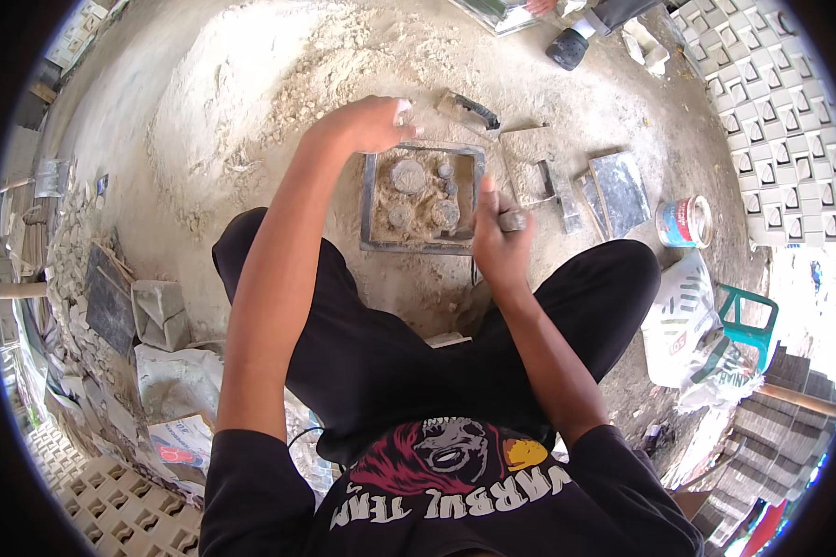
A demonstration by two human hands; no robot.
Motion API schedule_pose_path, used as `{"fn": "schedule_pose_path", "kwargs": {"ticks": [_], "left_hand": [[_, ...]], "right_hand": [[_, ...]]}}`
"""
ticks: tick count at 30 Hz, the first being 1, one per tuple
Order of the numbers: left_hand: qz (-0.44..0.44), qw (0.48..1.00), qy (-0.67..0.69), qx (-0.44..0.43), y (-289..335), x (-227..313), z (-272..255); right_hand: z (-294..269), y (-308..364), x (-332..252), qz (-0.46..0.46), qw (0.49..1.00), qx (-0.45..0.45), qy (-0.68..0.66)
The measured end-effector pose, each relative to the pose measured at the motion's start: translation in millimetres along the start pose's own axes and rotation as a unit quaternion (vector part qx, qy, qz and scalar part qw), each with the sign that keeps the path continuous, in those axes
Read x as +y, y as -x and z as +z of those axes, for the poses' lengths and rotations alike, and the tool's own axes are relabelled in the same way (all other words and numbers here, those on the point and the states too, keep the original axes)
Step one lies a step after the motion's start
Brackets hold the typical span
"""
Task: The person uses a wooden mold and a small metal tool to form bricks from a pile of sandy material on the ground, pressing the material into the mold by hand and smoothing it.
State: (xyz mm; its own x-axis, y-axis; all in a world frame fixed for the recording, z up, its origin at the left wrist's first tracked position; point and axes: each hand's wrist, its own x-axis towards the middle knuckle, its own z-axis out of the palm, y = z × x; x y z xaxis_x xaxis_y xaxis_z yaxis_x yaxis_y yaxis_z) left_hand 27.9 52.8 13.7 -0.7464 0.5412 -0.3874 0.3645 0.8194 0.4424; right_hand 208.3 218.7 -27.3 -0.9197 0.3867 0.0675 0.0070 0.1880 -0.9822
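Observation:
A square dark-rimmed mould frame [369,209] lies on the ground between my knees. Inside it, several round discs [407,176] of different sizes are coated and surrounded by sandy powder. My left hand [373,124] hangs over the frame's far left edge, its fingers curled and whitish at the tips; what they hold, if anything, is not clear. At the frame's right side, my right hand [503,246] is wrapped round a tool handle [513,220] with a rounded grey end. Most of that tool is hidden by the hand.
Beyond the frame lie a dark-handled float [472,111] and another handled board [534,172]. To the right are flat grey plates [620,193], a tin bucket [685,221], white sacks [680,320], a green stool [751,320] and stacked blocks [762,121]. A pale powder heap [237,93] spreads far left. Another person's shoe [568,48] shows.

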Motion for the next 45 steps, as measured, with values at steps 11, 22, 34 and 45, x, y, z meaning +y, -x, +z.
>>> {"fn": "schedule_pose_path", "kwargs": {"ticks": [11, 22, 34, 45], "left_hand": [[0.019, 1.000, -0.013, 0.021, -16, -5, 8], [0.004, 0.999, -0.039, 0.021, -17, -9, 13], [0.014, 0.999, -0.022, 0.027, -20, -3, 7], [0.032, 0.999, -0.020, 0.029, -21, -4, 8]], "right_hand": [[2, 5, 1, 0.010, 1.000, 0.011, -0.012], [6, -2, -18, -0.022, 0.999, 0.015, -0.035], [18, -27, 2, 0.031, 0.998, 0.006, -0.049], [15, -25, -12, 0.028, 0.999, -0.007, -0.023]]}}
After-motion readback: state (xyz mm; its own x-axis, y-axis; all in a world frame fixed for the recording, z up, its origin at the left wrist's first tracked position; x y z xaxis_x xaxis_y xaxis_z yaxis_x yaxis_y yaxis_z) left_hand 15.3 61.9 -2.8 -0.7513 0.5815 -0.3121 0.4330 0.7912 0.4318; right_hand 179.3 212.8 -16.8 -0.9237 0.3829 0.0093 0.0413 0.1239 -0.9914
